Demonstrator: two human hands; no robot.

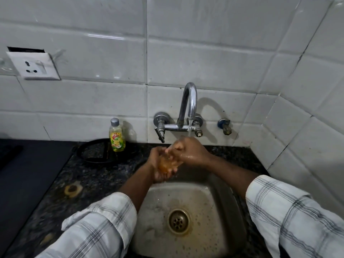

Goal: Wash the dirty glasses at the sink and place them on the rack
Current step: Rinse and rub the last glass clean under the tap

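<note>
Washing was mid-way, by my read: one glass [168, 164] sat under the tap [189, 107] stream above the steel sink [210, 203]. Left hand [158, 164] cupped around it; right hand [188, 149] closed over its rim. Clear, amber-tinted. No rack in view.

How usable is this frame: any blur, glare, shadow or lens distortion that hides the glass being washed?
Head view: wide-angle bending curves the tile lines toward the edges; glare streaks the upper tiles; the faucet casts a soft shadow on the wall. The glass is motion-smeared between the left hand and right hand, its outline unclear. The sink and soap bottle read fairly sharp; the left counter is dark.
</note>
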